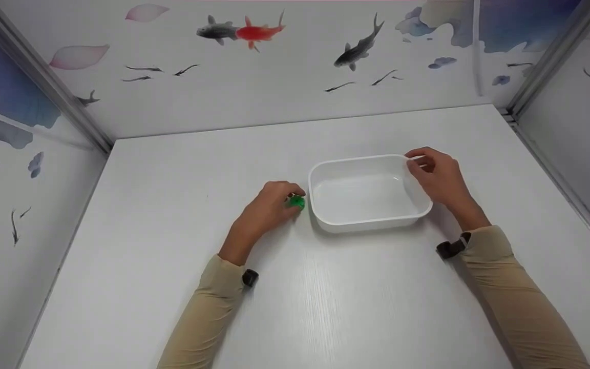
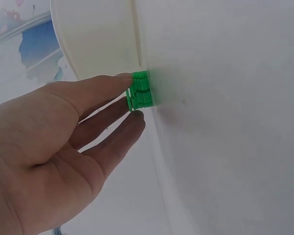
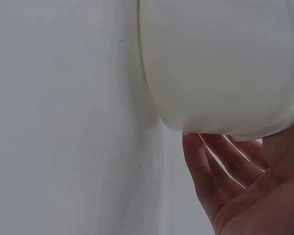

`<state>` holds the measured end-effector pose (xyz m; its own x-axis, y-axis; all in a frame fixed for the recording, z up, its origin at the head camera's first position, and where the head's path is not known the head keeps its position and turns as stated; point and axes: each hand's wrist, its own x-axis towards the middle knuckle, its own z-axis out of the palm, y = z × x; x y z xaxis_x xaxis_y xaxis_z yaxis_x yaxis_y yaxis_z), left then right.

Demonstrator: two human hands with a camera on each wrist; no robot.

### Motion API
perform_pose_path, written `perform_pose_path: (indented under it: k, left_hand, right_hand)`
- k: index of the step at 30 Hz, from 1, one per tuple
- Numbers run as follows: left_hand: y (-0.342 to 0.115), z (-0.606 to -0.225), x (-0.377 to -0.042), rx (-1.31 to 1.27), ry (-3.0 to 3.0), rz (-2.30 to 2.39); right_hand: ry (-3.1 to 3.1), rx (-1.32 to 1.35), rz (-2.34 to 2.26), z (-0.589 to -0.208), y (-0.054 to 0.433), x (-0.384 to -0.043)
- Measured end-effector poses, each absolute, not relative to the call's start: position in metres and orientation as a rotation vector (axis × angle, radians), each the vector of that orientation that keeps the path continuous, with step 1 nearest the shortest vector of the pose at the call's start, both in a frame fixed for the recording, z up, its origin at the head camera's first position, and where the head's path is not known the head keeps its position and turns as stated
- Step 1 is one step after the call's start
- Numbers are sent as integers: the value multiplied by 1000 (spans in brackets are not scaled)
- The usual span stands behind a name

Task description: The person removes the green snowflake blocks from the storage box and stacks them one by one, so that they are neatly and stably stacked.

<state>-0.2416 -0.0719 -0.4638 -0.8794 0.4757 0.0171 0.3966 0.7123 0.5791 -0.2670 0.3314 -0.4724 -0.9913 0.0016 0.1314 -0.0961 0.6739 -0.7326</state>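
On the table, a small green ridged piece (image 1: 297, 202) sits just left of a white rectangular plastic tub (image 1: 366, 224). My left hand (image 1: 272, 207) pinches this piece between thumb and fingertips. The left wrist view shows the ridged green piece (image 2: 142, 90) low against the tabletop, its far side partly hidden by the fingers. At the tub's right back corner, my right hand (image 1: 441, 177) grips the rim. Seen from the right wrist, the fingers (image 3: 201, 166) lie along the outside of the tub wall (image 3: 215, 68); the thumb is mostly hidden there.
The white table (image 1: 172, 246) meets a printed back panel (image 1: 295, 72) with fish drawings. Side panels with metal posts (image 1: 44, 66) stand left and right. Dark wrist devices (image 1: 250, 278) sit at both beige sleeve cuffs.
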Motion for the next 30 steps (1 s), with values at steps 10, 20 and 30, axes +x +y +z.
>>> perform_pose_path:
  k: [10,20,30]
  left_hand:
    - [-70,-464,-242,700,2780,898]
    - [-70,-465,-240,659,2776,879]
    - [-85,-455,-242,663,2823,941]
  right_hand:
    - [-2757,87,1212,-473,333,-267]
    - [-2760,82,1235,-473,332,-266]
    - [-2748,91,1235,-475,333,-266]
